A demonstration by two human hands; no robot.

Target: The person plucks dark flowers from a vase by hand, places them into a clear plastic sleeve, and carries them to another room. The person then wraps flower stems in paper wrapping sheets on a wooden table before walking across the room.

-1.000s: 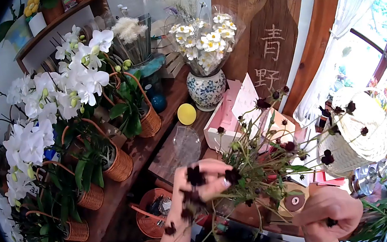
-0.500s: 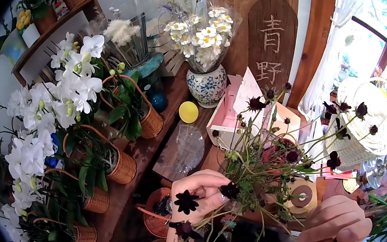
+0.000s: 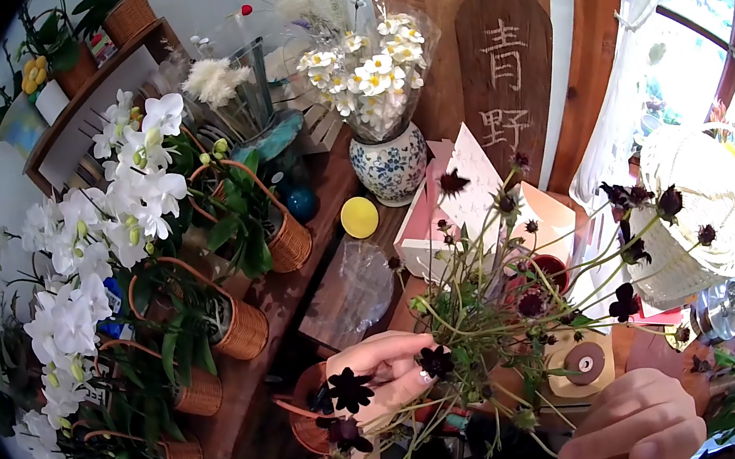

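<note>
A loose bunch of dark maroon, almost black flowers (image 3: 493,306) on thin green stems spreads across the middle. My left hand (image 3: 380,375) reaches up from below with its fingers closed around the stems at the bunch's left side. Several dark blooms (image 3: 351,390) hang over that hand and wrist. At the lower right, my right hand (image 3: 639,422) has curled fingers pinching a flower stem (image 3: 544,443) that runs in from the bunch. Part of a dark bloom shows under its thumb at the frame's bottom edge.
White orchids (image 3: 68,322) in wicker baskets (image 3: 240,329) line the left. Behind the bunch stand a blue-and-white vase (image 3: 390,164) of white flowers, an open pink-lined box (image 3: 428,220) and a yellow disc (image 3: 359,217). A white woven basket (image 3: 704,227) and a ribbon spool (image 3: 585,362) are at right.
The view has shifted slightly, moving the background. Both hands keep nearly the same place and grip, and the flowers have swayed a little.
</note>
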